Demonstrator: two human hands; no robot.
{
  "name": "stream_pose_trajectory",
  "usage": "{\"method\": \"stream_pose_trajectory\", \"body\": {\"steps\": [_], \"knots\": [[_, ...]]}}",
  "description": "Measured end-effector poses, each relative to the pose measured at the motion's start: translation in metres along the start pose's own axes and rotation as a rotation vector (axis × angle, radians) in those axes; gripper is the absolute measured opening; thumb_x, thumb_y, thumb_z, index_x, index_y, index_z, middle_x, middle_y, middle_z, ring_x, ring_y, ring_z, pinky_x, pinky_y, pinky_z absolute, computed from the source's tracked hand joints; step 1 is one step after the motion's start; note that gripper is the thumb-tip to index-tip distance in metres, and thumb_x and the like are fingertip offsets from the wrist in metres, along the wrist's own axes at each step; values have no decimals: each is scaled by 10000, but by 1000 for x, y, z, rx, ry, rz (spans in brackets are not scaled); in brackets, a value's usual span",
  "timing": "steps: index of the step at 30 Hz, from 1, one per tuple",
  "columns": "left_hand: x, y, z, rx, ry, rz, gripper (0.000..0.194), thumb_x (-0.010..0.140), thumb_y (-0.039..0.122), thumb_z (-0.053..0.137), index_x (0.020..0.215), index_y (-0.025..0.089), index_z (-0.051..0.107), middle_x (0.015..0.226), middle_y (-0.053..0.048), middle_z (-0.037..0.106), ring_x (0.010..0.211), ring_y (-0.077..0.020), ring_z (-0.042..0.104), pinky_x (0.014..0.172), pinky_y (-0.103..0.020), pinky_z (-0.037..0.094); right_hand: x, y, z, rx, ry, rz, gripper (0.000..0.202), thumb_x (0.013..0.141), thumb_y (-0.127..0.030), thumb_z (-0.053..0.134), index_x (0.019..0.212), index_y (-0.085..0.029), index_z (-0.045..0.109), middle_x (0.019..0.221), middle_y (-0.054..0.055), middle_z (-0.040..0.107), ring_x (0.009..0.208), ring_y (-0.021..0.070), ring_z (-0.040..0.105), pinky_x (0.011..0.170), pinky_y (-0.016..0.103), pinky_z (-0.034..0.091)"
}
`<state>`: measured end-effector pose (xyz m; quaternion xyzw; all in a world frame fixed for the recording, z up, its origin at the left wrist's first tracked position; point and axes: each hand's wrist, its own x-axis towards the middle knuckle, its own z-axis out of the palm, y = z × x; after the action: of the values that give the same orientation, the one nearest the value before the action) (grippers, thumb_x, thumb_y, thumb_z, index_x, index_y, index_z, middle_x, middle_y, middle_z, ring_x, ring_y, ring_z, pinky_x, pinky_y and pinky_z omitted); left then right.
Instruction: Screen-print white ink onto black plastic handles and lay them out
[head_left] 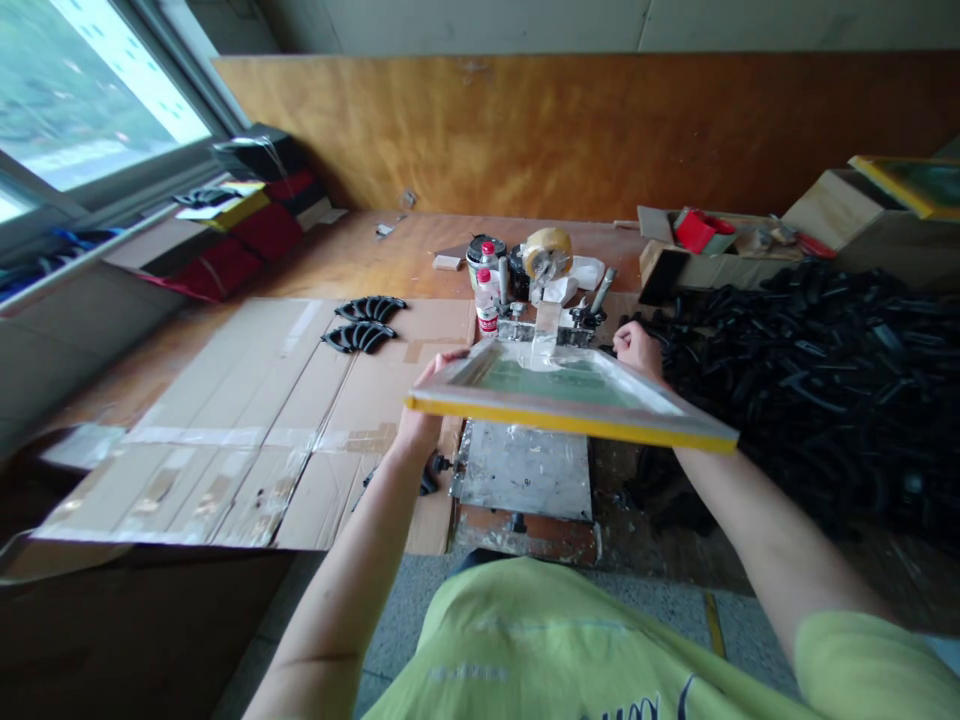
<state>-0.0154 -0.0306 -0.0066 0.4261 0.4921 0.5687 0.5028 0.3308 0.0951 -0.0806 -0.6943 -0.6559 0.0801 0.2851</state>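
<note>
A screen-printing frame (570, 425) with a yellow front edge and greenish mesh is raised at a tilt above a flat metal plate (525, 475). Its far side meets a clamp stand (555, 325). My left hand (429, 395) is closed around the frame's left side, with part of the fingers hidden. Beyond the frame's right side, my right hand (637, 348) has curled fingers beside a large pile of black curved parts (780, 380); whatever it pinches is too small to tell. Another black part (430, 478) lies left of the plate, partly behind my left forearm.
Two rows of black curved parts (364, 325) lie on flattened cardboard (247, 400) at left. Red-capped bottles (486, 305), a can (480, 250) and a tape roll (547, 252) stand behind the clamp. An open box (720, 268) stands back right, boxes (255, 230) by the window.
</note>
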Motion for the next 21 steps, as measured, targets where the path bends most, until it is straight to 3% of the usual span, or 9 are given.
{"method": "stream_pose_trajectory", "body": {"steps": [2, 6, 8, 12, 14, 17, 21], "knots": [[17, 9, 12, -41, -6, 46, 519, 805, 599, 546, 1110, 188, 631, 1010, -66, 674, 909, -183, 652, 734, -286, 532, -27, 12, 15, 41, -126, 7, 139, 846, -240, 563, 930, -162, 642, 808, 69, 684, 737, 204, 614, 717, 312, 459], [27, 1, 26, -72, 67, 6, 554, 848, 626, 465, 1169, 189, 579, 970, -79, 685, 891, -174, 650, 704, -274, 530, -79, 0, 46, 67, -360, -326, 283, 791, -262, 679, 1061, -191, 631, 946, 66, 674, 887, 204, 606, 812, 329, 457], [11, -19, 29, -39, 79, -52, 578, 840, 640, 479, 1215, 207, 550, 1052, -96, 687, 902, -177, 650, 679, -262, 524, -92, -15, 50, -2, -383, -440, 246, 783, -238, 692, 1024, -210, 652, 967, 64, 655, 946, 220, 580, 858, 355, 441], [-48, -68, 32, -1, -109, -451, 634, 758, 672, 581, 1130, 159, 597, 1046, -160, 700, 848, -218, 669, 598, -266, 511, -112, -57, 40, 0, -343, -521, 75, 834, -250, 644, 886, -200, 665, 898, 73, 631, 923, 242, 551, 861, 375, 433], [-76, -88, 32, -86, -82, -553, 627, 748, 687, 578, 1093, 163, 594, 1033, -157, 700, 802, -209, 675, 561, -263, 503, -132, -85, 37, 36, -351, -630, 98, 857, -269, 619, 907, -198, 665, 907, 90, 625, 945, 261, 533, 870, 388, 425], [-104, -108, 16, -207, 141, -522, 520, 743, 652, 609, 940, 172, 581, 911, -95, 694, 674, -151, 653, 503, -223, 467, -167, -126, 38, 75, -442, -825, 162, 903, -284, 551, 979, -202, 670, 914, 104, 623, 953, 270, 520, 866, 403, 414], [-133, -128, -46, -170, 449, -473, 434, 749, 577, 622, 821, 152, 571, 759, -53, 665, 615, -131, 629, 506, -209, 464, -192, -159, 58, 169, -566, -958, 296, 885, -332, 603, 1157, -218, 631, 1023, 95, 638, 1000, 258, 518, 875, 399, 413]]}}
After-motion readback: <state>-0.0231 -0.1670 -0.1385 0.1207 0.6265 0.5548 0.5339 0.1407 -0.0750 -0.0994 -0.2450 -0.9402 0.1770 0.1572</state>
